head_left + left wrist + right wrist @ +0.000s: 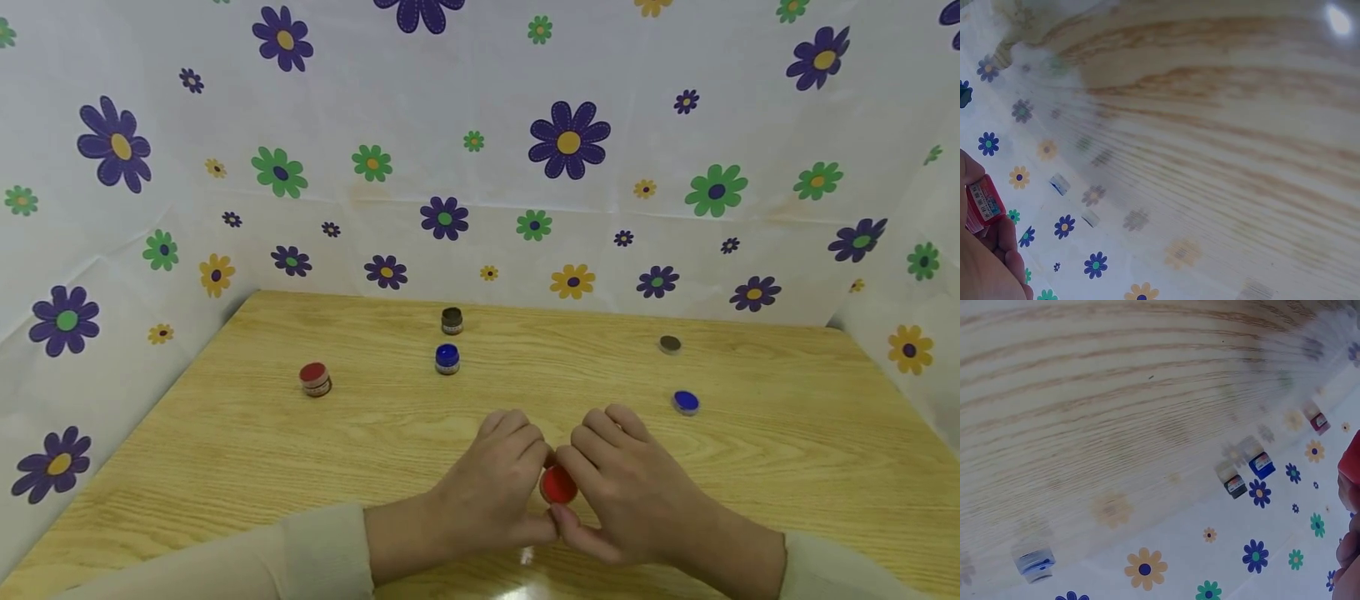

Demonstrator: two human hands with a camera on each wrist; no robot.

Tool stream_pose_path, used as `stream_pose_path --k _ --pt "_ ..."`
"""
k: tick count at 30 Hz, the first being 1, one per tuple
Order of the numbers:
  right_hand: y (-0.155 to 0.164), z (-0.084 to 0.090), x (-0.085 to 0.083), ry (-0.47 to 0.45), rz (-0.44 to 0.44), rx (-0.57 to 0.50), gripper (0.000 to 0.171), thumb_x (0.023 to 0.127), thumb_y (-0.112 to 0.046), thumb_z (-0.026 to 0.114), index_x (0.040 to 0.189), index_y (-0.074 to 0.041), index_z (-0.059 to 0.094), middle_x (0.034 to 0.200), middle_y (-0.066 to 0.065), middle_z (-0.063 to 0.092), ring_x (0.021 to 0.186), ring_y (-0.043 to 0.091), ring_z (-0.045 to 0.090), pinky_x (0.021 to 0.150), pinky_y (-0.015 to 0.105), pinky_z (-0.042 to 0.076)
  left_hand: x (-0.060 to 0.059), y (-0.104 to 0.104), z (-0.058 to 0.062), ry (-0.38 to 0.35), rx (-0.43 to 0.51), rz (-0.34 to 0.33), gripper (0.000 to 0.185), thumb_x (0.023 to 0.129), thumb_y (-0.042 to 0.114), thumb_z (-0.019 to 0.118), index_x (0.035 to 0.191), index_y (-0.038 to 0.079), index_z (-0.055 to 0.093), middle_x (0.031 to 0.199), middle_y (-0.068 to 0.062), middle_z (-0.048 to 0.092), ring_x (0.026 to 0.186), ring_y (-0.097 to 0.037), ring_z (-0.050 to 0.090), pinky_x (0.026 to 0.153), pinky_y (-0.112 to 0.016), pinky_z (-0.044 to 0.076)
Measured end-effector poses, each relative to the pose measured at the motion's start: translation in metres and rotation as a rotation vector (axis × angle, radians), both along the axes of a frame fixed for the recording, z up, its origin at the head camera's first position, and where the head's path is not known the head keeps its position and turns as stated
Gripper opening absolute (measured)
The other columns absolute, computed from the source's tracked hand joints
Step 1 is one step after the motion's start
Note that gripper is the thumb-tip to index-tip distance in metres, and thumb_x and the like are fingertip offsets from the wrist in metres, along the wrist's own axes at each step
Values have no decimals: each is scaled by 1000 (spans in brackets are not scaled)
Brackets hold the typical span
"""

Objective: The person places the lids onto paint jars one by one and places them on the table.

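Low over the near part of the table, a small jar of red paint [558, 485] sits between both hands, its bright red top facing up. My left hand [495, 487] grips the jar from the left, thumb at the near side and bent fingers at the far side. From the right, my right hand [637, 492] pinches it between thumb and forefinger. The left wrist view shows a barcode label on the red jar [985, 201] beside the left fingers. In the right wrist view only a red piece of the jar [1352, 461] appears at the edge.
Farther back stand a black paint jar [452, 322] and a blue paint jar [447, 360]. A dark red capped jar [315, 380] is at left. A dark lid [670, 344] and a blue lid [686, 403] lie at right. Behind the wooden table [375, 433] hangs a flowered cloth [480, 92].
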State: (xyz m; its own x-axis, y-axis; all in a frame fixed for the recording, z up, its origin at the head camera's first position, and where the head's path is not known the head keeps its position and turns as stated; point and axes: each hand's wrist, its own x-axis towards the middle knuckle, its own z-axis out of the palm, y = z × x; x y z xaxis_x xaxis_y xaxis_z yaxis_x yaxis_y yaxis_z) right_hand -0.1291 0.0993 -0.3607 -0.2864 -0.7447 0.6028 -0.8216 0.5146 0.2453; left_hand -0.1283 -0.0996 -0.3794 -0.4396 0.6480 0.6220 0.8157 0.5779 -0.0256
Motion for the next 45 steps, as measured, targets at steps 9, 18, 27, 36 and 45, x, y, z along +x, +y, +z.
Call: stream_pose_path --k 9,18,27,36,45 --pt "0 0 0 11 -32 9 45 95 -49 33 75 -15 53 69 -5 44 71 18 40 77 34 33 0 1 1 14 -4 21 37 63 40 83 80 13 64 78 7 60 79 -11 44 79 -26 37" --pt "-1 2 -1 21 -40 2 47 96 -50 32 72 -15 52 68 -4 44 70 18 42 77 35 34 0 1 2 39 1 22 40 62 44 83 78 13 63 76 6 59 79 -12 45 80 -27 37" --pt "-2 5 0 -32 -88 24 57 96 -64 36 60 -20 44 59 -8 34 66 16 37 73 34 32 1 2 3 0 -8 -8 33 64 39 81 77 14 64 76 7 60 79 -12 47 79 -27 37" --pt "1 4 0 -38 -14 54 40 94 -50 40 83 -17 58 73 -7 47 73 15 40 78 34 34 -1 -2 1 -89 -1 -30 38 63 37 83 84 14 62 80 7 58 81 -9 44 80 -24 35" --pt "-1 2 0 -18 -10 45 39 94 -47 38 81 -16 57 71 -7 44 70 15 37 76 33 33 0 -1 2 -71 15 -32 37 64 36 83 84 12 64 81 5 61 81 -11 46 80 -26 37"
